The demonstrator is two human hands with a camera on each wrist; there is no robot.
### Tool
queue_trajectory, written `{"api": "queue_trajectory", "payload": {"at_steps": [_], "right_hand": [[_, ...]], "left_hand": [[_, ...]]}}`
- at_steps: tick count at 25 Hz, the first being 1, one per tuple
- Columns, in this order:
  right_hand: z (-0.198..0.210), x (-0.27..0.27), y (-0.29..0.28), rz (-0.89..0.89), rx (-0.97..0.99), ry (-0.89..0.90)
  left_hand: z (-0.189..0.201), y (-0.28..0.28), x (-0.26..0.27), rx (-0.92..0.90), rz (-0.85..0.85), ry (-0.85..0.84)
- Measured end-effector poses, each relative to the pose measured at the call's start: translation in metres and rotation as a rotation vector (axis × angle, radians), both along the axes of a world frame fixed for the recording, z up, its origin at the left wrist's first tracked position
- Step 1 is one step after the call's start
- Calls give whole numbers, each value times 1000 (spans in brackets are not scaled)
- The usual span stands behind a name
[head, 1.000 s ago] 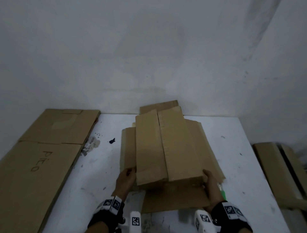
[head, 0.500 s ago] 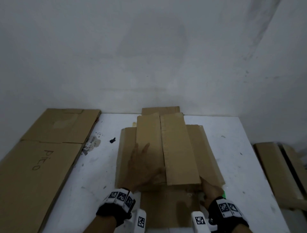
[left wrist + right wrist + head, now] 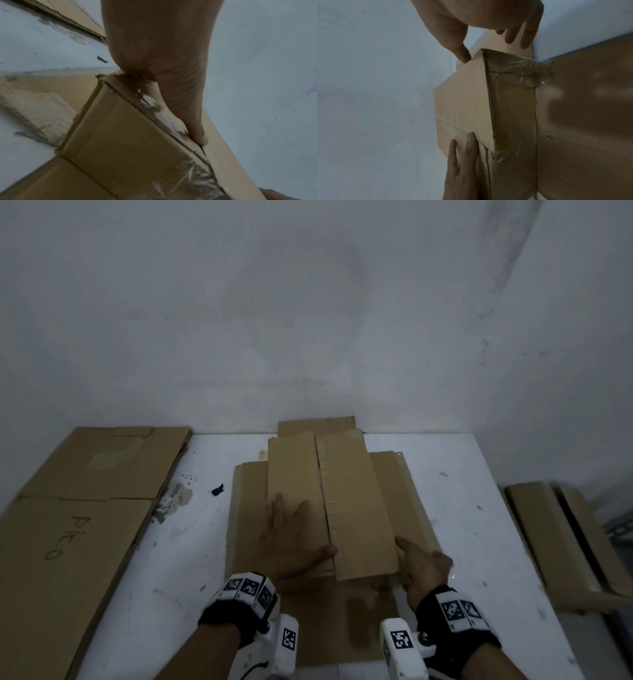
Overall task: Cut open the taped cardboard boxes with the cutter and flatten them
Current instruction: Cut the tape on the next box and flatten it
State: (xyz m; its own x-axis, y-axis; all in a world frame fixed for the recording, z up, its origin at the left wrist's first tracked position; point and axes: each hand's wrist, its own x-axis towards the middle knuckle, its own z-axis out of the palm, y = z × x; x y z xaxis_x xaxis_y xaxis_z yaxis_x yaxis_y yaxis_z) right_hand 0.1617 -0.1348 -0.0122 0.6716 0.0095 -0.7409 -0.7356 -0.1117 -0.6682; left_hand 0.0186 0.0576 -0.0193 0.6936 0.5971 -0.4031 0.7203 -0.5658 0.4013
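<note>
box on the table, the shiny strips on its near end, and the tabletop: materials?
Box: brown corrugated cardboard, matte; fluting shows along a cut edge in the left wrist view.
Shiny strips: clear plastic packing tape, glossy and wrinkled, catching glare.
Tabletop: hard white surface, smooth, scuffed and stained; likely painted or laminated, can't tell which.

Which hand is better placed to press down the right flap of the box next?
Probably the right hand: it rests beside the right flap, while the left hand lies flat on the left flap.
</note>
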Motion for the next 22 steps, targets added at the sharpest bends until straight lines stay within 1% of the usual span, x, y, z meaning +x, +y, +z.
{"api": "queue_trajectory", "payload": {"at_steps": [1, 2, 4, 5, 6, 7, 8, 9, 14, 18, 20, 22], "right_hand": [[11, -3, 3, 55, -30, -73], [11, -3, 5, 142, -93, -155], [19, -5, 11, 344, -212, -378], [21, -8, 15, 501, -253, -519], [23, -11, 19, 694, -286, -620], [23, -14, 22, 880, -310, -664], [22, -17, 25, 1023, -334, -669], [22, -19, 26, 1104, -352, -662], [25, -36, 42, 1198, -528, -674], [18, -44, 46, 1284, -606, -642], [18, -43, 43, 1283, -590, -653], [21, -40, 40, 1211, -518, -684]], "left_hand": [[0, 0, 0, -18, 1, -5], [1, 0, 1, -28, 2, -15], [0, 1, 0, -24, 7, -54], [-2, 1, -1, -21, 19, -80], [-4, 0, -4, -23, 35, -102], [-6, -2, -6, -25, 47, -113], [-9, -5, -10, -21, 52, -110], [-10, -8, -12, -15, 49, -99], [-1, -13, -9, -65, 97, -86], [-6, -13, -12, 15, 70, -109], [-8, -14, -13, 26, 73, -110], [-7, -17, -12, 23, 92, -86]]}}
